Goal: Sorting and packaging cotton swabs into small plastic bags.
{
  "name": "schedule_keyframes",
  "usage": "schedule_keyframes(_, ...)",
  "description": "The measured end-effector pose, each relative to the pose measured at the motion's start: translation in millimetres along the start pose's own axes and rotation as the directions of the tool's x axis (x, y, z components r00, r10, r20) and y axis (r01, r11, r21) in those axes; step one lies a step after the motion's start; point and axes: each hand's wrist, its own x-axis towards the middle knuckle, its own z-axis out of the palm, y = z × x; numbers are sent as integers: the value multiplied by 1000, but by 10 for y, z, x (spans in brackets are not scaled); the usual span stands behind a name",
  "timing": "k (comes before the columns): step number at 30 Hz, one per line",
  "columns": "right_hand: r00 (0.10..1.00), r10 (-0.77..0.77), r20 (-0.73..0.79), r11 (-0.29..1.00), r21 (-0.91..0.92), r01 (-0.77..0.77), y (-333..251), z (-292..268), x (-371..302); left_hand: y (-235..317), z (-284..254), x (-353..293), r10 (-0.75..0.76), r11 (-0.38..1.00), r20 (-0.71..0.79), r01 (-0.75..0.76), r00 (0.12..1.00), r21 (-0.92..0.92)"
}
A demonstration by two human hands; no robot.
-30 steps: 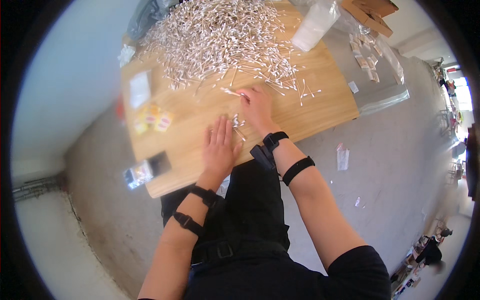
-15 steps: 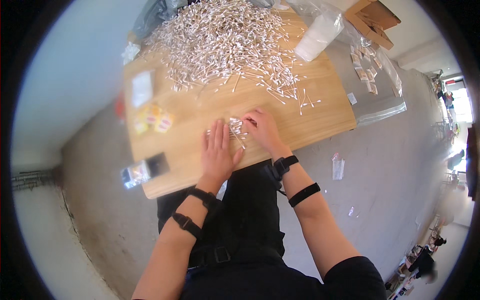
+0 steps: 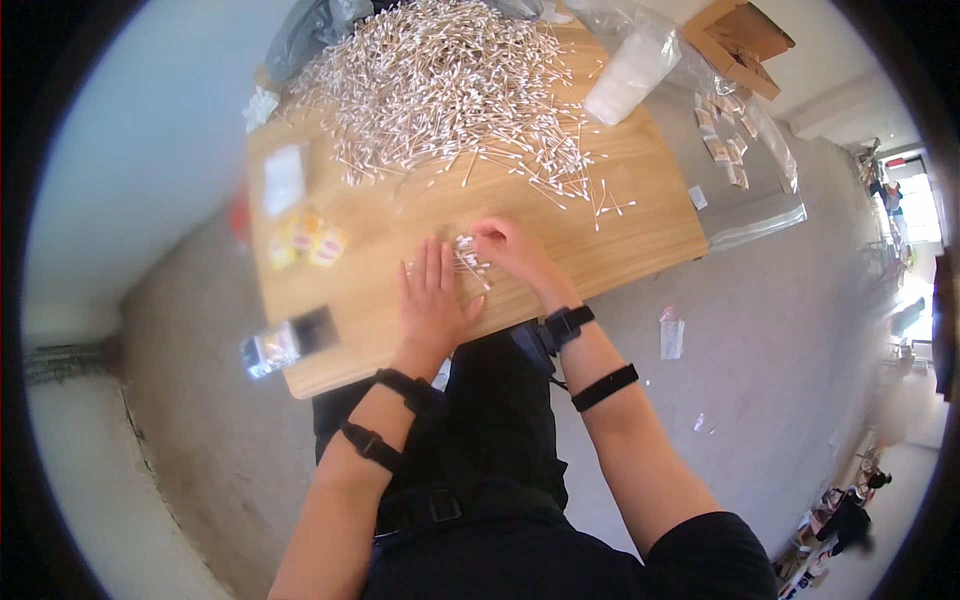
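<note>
A small bunch of cotton swabs [image 3: 470,262] lies on the wooden table [image 3: 380,335] between my hands. My left hand [image 3: 430,295] rests flat at the bunch's left side, fingers stretched out and partly covering it. At the bunch's upper right, my right hand [image 3: 508,245] has its fingers curled together at the swab tips. Whether a swab is pinched there is hidden by the fingers. Beyond both hands spreads a large heap of loose cotton swabs [image 3: 450,95], with a few stray ones at its right edge.
On the table's left lie a white packet [image 3: 285,178], yellow-and-white packets [image 3: 308,240] and a dark, shiny flat item [image 3: 290,342] at the edge. A translucent plastic bag [image 3: 630,80] lies at the far right, near an open cardboard box [image 3: 740,45]. Grey plastic [image 3: 312,40] sits at the far left.
My right hand has shifted slightly left and its fingers have moved closer to the swab tips. My left hand stays flat in nearly the same place.
</note>
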Motion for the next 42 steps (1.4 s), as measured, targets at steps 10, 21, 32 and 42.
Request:
schedule_keyframes(10, 959, -192, -209, 847, -530, 54, -38, 71, -524, -79, 83, 122, -19, 998, 70, 23, 997, -53)
schedule_keyframes(21, 954, 72, -291, 916, -358, -178, -47, -339, -227, -87, 69, -46, 37, 996, -38, -40, 999, -82)
schedule_keyframes(32, 968, -214, -134, 940, -298, 166, 100, 76, 115, -240, -77, -297, -13, 996, -36, 10, 999, -94)
schedule_keyframes(42, 946, -260, -197, 926, -329, 186, 66, 129, -34, -210, -93, -515, 133, 981, 108, -116, 985, -155)
